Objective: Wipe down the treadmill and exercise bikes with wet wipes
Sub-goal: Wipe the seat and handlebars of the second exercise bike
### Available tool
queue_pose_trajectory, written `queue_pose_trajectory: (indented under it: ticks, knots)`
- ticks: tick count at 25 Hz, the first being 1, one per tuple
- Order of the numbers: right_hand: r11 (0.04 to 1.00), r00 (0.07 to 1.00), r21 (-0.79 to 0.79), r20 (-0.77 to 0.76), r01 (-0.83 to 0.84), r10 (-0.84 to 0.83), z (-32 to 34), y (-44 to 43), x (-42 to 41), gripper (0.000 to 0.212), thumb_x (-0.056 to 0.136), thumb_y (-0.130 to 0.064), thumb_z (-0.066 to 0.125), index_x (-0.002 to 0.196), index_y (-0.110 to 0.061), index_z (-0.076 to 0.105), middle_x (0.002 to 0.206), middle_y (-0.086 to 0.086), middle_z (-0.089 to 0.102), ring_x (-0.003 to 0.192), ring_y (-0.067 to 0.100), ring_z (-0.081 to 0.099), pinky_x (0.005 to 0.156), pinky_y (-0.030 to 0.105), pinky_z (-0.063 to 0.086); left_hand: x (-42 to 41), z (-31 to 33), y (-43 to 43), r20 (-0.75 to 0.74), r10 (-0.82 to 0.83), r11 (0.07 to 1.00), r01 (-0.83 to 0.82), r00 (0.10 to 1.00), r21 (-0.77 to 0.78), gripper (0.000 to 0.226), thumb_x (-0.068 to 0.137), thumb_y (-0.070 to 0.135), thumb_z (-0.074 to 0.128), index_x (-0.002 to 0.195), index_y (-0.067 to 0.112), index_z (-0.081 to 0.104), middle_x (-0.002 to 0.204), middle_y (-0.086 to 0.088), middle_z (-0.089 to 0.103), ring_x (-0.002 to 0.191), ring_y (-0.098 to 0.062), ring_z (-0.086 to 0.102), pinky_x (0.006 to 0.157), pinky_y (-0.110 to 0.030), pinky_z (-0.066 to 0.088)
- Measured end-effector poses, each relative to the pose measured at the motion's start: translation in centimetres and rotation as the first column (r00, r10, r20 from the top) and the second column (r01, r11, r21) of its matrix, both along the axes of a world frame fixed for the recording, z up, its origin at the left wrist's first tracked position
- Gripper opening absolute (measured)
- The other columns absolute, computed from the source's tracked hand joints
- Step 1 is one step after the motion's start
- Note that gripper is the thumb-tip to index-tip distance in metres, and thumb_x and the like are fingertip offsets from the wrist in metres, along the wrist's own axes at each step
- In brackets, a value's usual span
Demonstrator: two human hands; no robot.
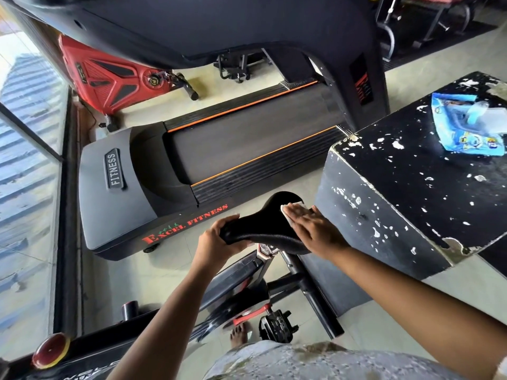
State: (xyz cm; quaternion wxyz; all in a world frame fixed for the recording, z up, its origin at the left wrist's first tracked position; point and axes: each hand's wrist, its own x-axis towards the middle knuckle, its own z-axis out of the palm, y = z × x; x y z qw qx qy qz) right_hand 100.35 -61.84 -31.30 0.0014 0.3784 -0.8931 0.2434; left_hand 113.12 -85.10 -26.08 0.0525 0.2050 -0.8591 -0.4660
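Background treadmill [115,212] reads "EXCEL FITNESS"; right hand [311,229] presses wipe [286,207] on saddle [260,227].

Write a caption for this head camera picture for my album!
Cleaning time: left hand grips the seat while right hand presses a wipe on it, beside the treadmill.

Bright daylight from window [24,149] at left, wide-angle edge bending, soft edge blur
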Motion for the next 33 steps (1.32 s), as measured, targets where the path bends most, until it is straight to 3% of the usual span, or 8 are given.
queue_pose_trajectory:
  ticks: [4,8,11,16,23,25,28,33]
  knots:
    - [0.989,0.980,0.047,0.132,0.143,-0.148,1.6,-4.4,2.5,0.082,0.087,-0.060,0.012,0.147,-0.009,0.034,0.151,0.009,0.036,0.144,0.020,0.028,0.118,0.025,0.010,0.1,-0.1,0.2,-0.015,0.011,1.000,-0.011,1.000,0.001,0.069,0.062,0.021,0.093,0.124,0.025,0.063,0.106,0.007,0.069,0.097,-0.004,0.064,0.091,-0.017,0.049]
    - [0.975,1.000,-0.222,-0.007,0.019,-0.021,3.1,-6.4,5.4,0.040,0.091,-0.024,0.051,0.126,-0.011,0.062,0.121,0.006,0.066,0.107,0.016,0.066,0.088,0.028,0.055,0.1,-0.2,0.3,-0.025,0.027,0.999,-0.028,0.999,-0.041,0.069,0.061,0.026,0.093,0.124,0.024,0.064,0.104,0.008,0.069,0.096,-0.005,0.063,0.086,-0.011,0.046]
    - [0.963,0.976,-0.256,0.213,0.087,-0.031,5.5,-6.4,1.8,0.030,0.089,-0.006,0.057,0.113,-0.014,0.071,0.107,0.001,0.073,0.074,0.006,0.066,0.066,0.005,0.046,0.1,0.0,0.5,-0.034,0.039,0.996,-0.041,0.999,-0.081,0.070,0.062,0.027,0.093,0.125,0.020,0.064,0.103,0.008,0.067,0.094,-0.005,0.060,0.078,0.003,0.039]
    - [0.996,0.943,-0.068,0.332,0.061,-0.035,5.4,-8.6,0.1,0.030,0.090,-0.009,0.049,0.110,-0.015,0.072,0.114,0.004,0.070,0.109,0.022,0.063,0.094,0.024,0.045,0.3,-0.2,0.8,-0.021,0.048,0.996,-0.050,0.999,-0.077,0.085,0.065,0.029,0.091,0.140,0.020,0.053,0.120,-0.001,0.068,0.110,-0.015,0.063,0.098,-0.025,0.047]
    - [0.940,0.927,-0.282,0.261,-0.194,0.270,6.3,-11.2,4.9,0.034,0.093,-0.028,0.048,0.114,-0.014,0.070,0.113,0.006,0.070,0.107,0.015,0.063,0.094,0.020,0.041,0.7,-0.6,1.0,0.049,0.054,0.998,-0.052,0.997,-0.032,0.111,0.079,0.019,0.082,0.157,0.018,0.002,0.118,-0.011,0.067,0.109,-0.029,0.064,0.080,-0.020,0.040]
    - [0.952,0.915,-0.231,0.304,-0.200,0.266,5.4,-9.8,2.6,0.034,0.095,-0.030,0.047,0.116,-0.014,0.069,0.115,0.007,0.069,0.111,0.013,0.060,0.101,0.026,0.041,0.8,-0.7,1.0,0.002,0.031,0.999,-0.031,1.000,-0.043,0.110,0.076,0.025,0.084,0.157,0.019,0.009,0.126,-0.007,0.064,0.115,-0.024,0.061,0.084,-0.018,0.038]
    - [0.987,0.922,-0.023,0.353,-0.161,0.159,3.8,-7.3,-1.9,0.041,0.099,-0.032,0.038,0.123,-0.014,0.064,0.131,0.007,0.061,0.128,0.010,0.047,0.118,0.033,0.018,0.9,-1.2,0.7,-0.078,-0.022,0.993,0.012,0.997,-0.119,0.086,0.073,0.032,0.086,0.146,0.030,0.041,0.133,-0.002,0.061,0.118,-0.019,0.059,0.090,-0.021,0.042]
    - [0.987,0.914,0.119,0.402,-0.112,0.055,1.7,-6.0,-7.2,0.036,0.104,-0.018,0.036,0.134,-0.018,0.055,0.145,0.001,0.047,0.140,0.014,0.033,0.117,0.035,0.010,0.7,-1.3,0.2,-0.150,-0.084,0.978,0.053,0.985,-0.202,0.061,0.071,0.033,0.086,0.126,0.032,0.062,0.146,0.009,0.048,0.119,-0.002,0.049,0.093,-0.019,0.039]
